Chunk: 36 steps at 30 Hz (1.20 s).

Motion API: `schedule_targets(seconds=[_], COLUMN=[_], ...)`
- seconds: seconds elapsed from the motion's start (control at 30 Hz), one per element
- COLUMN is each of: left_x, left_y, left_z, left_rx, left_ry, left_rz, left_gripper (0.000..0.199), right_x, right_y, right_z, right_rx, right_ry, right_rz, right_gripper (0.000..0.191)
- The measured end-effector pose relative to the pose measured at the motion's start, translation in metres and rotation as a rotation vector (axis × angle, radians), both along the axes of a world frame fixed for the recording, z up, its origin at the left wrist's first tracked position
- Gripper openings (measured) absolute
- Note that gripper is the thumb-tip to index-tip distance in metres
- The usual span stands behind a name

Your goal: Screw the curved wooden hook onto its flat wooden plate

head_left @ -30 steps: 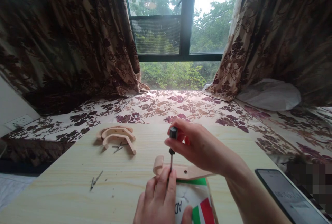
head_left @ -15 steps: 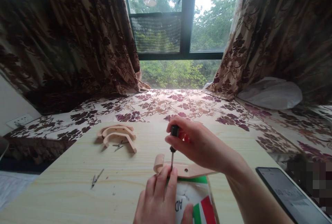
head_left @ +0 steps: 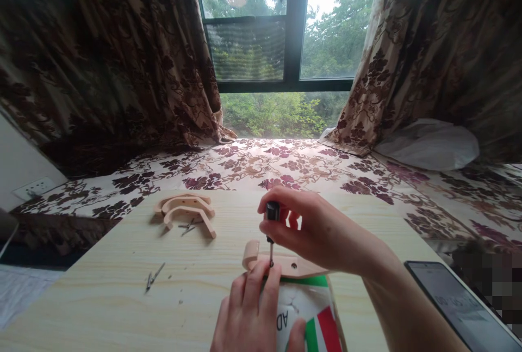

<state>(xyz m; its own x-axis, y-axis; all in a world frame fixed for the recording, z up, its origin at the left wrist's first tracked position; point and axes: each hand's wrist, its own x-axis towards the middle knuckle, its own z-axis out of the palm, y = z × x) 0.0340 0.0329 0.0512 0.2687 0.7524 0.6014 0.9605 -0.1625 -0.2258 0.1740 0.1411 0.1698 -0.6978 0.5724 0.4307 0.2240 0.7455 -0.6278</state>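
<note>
My right hand is closed round the black handle of a screwdriver, which stands nearly upright. The screwdriver's tip meets a hole in a curved wooden hook; whether a screw sits under it is too small to tell. A second hole shows further right on the hook. My left hand lies with fingers stretched out, index and middle fingertips touching the hook on either side of the tip, thumb apart. Beneath that hand and along the hook's near edge is a printed plastic-covered packet with green and red patches.
Several more wooden hooks lie at the far left of the wooden table, with screws beside them. Loose screws rest nearer me. A phone lies at the right, below a flowered cloth ledge.
The screwdriver has tipped slightly, its handle a little lower and further left, with my right hand turning along. My left hand stays on the hook. The view has shifted a little.
</note>
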Motion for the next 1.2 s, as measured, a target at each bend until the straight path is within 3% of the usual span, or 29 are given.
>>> schedule_targets(seconds=[0.27, 0.5, 0.7, 0.83, 0.9, 1.0, 1.1, 1.2], left_x=[0.0007, 0.0022, 0.0015, 0.0015, 0.0017, 0.0011, 0.0000, -0.0003], left_y=[-0.0018, 0.0012, -0.0007, -0.0008, -0.0004, -0.0001, -0.0002, -0.0002], left_z=[-0.0001, 0.0015, 0.0008, 0.0011, 0.0010, 0.0001, -0.0006, 0.0004], left_rx=[-0.014, -0.025, -0.032, -0.025, -0.010, -0.023, -0.053, -0.061], left_ry=[-0.036, -0.027, -0.008, -0.013, -0.010, -0.021, -0.038, -0.051], left_rz=[-0.006, 0.007, 0.002, -0.005, -0.009, -0.007, -0.004, -0.010], left_gripper=[0.057, 0.055, 0.054, 0.054, 0.055, 0.054, 0.056, 0.057], right_x=[-0.0011, 0.0013, -0.0020, -0.0020, -0.0011, -0.0003, -0.0003, 0.0000], right_y=[0.0017, 0.0025, 0.0064, 0.0022, 0.0016, 0.0044, 0.0070, 0.0053], right_z=[-0.0009, 0.0003, -0.0026, -0.0009, -0.0004, -0.0017, -0.0035, -0.0029], right_rx=[0.016, -0.027, -0.010, -0.042, -0.042, -0.010, 0.007, 0.012], right_ry=[-0.017, 0.048, 0.028, 0.039, 0.043, 0.029, 0.017, 0.014], right_rz=[-0.082, 0.046, -0.067, 0.029, 0.068, 0.002, -0.068, -0.048], right_gripper=[0.011, 0.004, 0.009, 0.021, 0.018, 0.007, 0.010, 0.014])
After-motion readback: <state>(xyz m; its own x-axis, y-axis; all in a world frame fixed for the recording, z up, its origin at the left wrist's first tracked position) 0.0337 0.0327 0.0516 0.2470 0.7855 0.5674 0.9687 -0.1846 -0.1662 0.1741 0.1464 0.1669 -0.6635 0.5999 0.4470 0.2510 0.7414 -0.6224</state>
